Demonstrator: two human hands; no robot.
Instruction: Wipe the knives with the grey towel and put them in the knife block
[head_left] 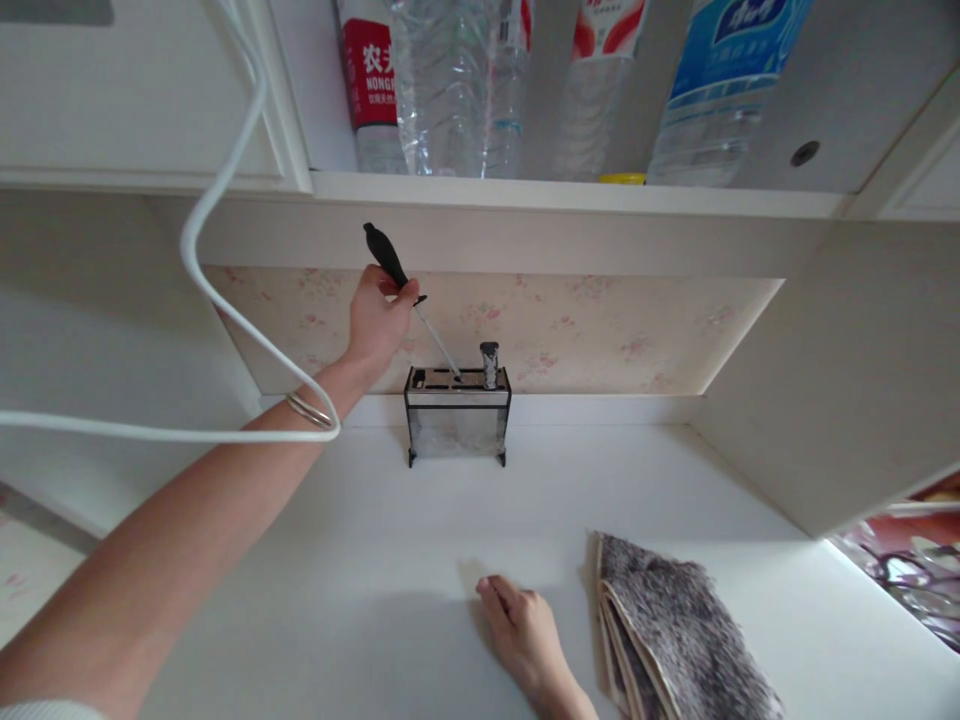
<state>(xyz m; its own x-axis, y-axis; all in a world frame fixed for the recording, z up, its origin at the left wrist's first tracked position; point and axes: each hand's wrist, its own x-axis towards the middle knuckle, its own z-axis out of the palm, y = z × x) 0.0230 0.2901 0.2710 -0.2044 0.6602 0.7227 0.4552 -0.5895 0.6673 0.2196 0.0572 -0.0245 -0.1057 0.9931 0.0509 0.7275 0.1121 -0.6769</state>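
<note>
A black-handled steel is slanting down with its thin rod's tip entering a slot in the top of the knife block, which is standing at the back of the white table against the flowered wall panel. The left hand is reaching forward, its grip closing around the lower handle while the handle's top is sticking out above the fingers (a bangle is sitting on that wrist). Another dark handle is standing upright in the block just to the right. The right hand is resting flat and empty on the table, fingers loosely together, just beside a folded grey cloth. A white cable is looping over the left forearm, and bottles are lining the shelf above.
</note>
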